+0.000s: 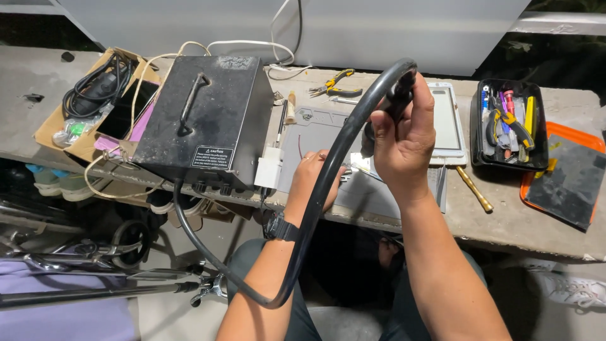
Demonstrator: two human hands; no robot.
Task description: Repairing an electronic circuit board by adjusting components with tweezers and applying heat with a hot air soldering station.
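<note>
The right hand [404, 136] has its grip closed round the end of a thick black hose [315, 202], held up over the counter's [492, 221] front edge. The hose loops down to the black box [205, 120] at the counter's left. The left hand [309, 180] rests on a grey mat [315, 123]; its fingers are hidden behind the hose, so I cannot tell its grip.

Right hand [404, 136] raised, closed around black handpiece at end of thick black hose [319, 196], which loops down and back to black metal box [205, 120] on the worktop [499, 221]. Left hand [312, 180] rests on grey mat [322, 126]. Black tool tray [508, 126] at right, yellow pliers [334, 85] behind.
</note>
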